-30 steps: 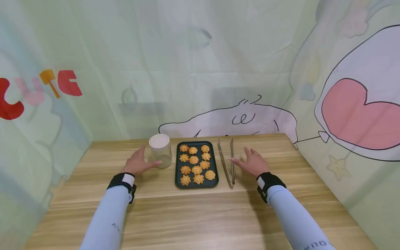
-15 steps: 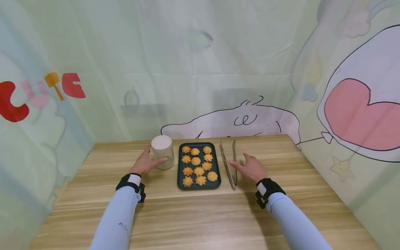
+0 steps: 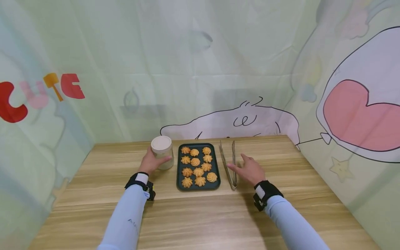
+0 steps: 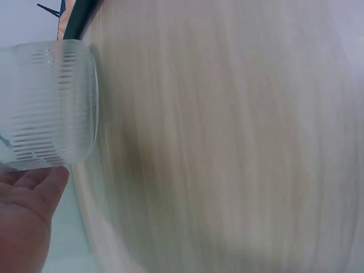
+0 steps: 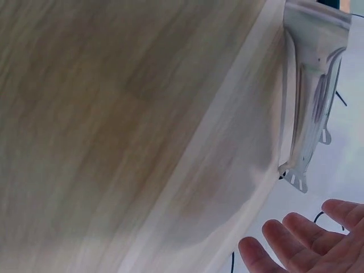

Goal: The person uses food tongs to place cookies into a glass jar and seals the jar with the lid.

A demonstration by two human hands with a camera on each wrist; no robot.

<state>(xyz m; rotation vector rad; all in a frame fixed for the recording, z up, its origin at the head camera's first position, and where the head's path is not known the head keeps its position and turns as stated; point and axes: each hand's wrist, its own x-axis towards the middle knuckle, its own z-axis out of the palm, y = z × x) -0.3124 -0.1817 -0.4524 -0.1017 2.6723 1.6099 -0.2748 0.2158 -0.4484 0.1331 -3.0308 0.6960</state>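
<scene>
In the head view my left hand (image 3: 151, 162) is at the left side of a clear ribbed jar (image 3: 165, 162) with a whitish lid. Its thumb lies across the jar's front and the other fingers go round the far left side, partly hidden. The left wrist view shows fingers (image 4: 52, 185) against the wall of the jar (image 4: 48, 108). My right hand (image 3: 252, 171) hovers with spread fingers beside metal tongs (image 3: 225, 166), its thumb over their right arm. In the right wrist view the fingers (image 5: 278, 238) are apart from the tongs (image 5: 313, 85).
A dark baking tray (image 3: 198, 146) bearing several piped cookies (image 3: 198, 172) lies between the jar and the tongs. All stand on a wooden table (image 3: 200, 218). A printed curtain (image 3: 175, 69) hangs behind and at both sides.
My left hand has moved right and closed in round the jar, which stays on the table. My right hand has shifted slightly left, its thumb coming over the tongs.
</scene>
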